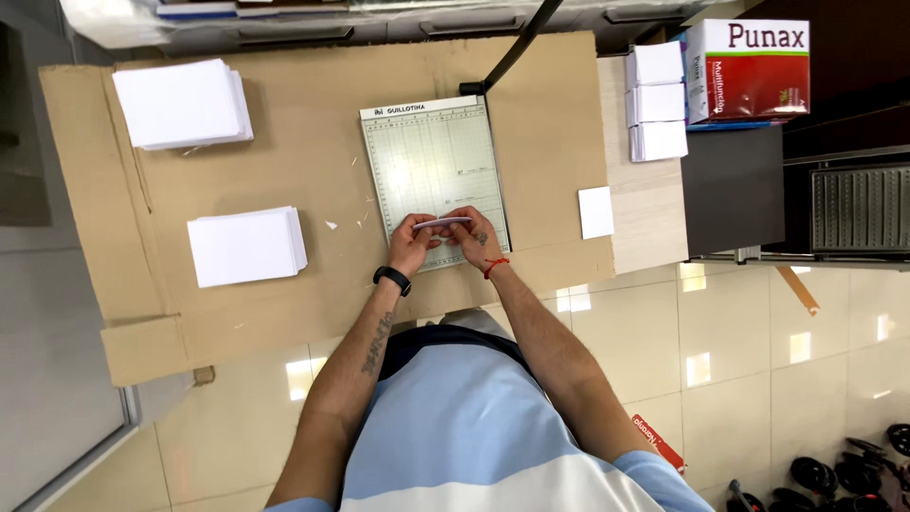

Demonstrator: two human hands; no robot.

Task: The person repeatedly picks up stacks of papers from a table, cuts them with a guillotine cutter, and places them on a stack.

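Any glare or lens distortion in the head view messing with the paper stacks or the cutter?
Head view: bright glare patches on the floor tiles; white paper stacks nearly blown out, sheet edges faint; wide-angle bending at the cardboard edges; paper cutter and both hands sharp, evenly lit.

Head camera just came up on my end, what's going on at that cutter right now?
A person stands at a cardboard-covered table, holding a small stack of white paper edge-on with the left hand and right hand, over the near end of a paper guillotine. Its blade arm is raised. Two larger white paper stacks lie to the left. Small cut stacks and one loose card lie to the right.
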